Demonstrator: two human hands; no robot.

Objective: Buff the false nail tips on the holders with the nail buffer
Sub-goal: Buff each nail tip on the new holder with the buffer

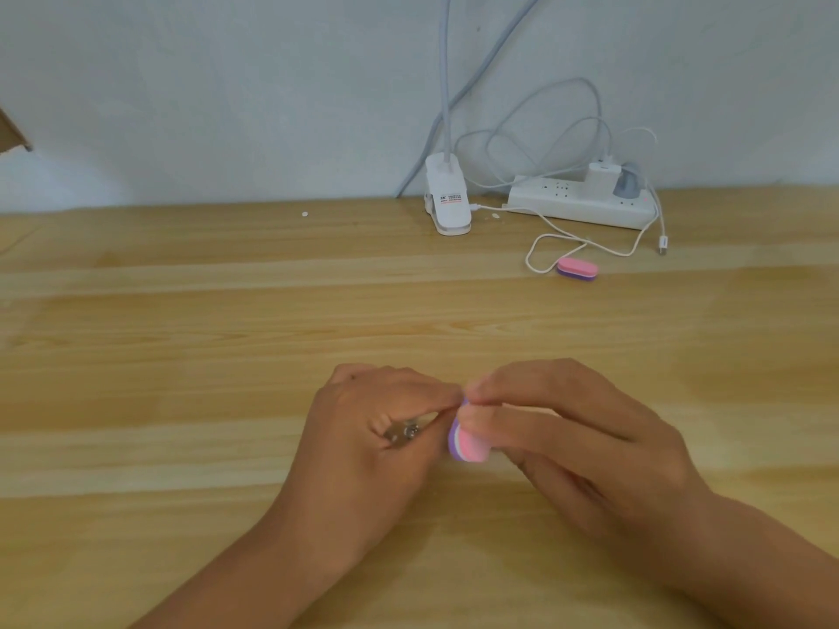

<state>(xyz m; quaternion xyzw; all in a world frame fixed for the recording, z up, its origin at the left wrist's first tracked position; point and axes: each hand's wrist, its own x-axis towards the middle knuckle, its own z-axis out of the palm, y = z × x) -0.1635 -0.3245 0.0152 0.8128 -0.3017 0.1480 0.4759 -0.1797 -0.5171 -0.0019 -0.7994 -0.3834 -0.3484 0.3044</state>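
Holding a slim metal holder [406,431] in your curled left hand [363,442], long axis aimed toward 2 o'clock | nail buffer [467,449], a rounded pink-and-purple foam block, pinched by your right hand [572,429] just at the holder's 3 o'clock | nail tip hidden between fingertips | pale wooden table [181,356].

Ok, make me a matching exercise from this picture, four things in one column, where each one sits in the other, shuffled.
1. metal holder
2. nail buffer
3. second buffer
4. power strip

A. at the far edge of the table
B. held in the left hand
C. pinched in the right hand
D. lying beside the white cable

Pairs: 1-B, 2-C, 3-D, 4-A
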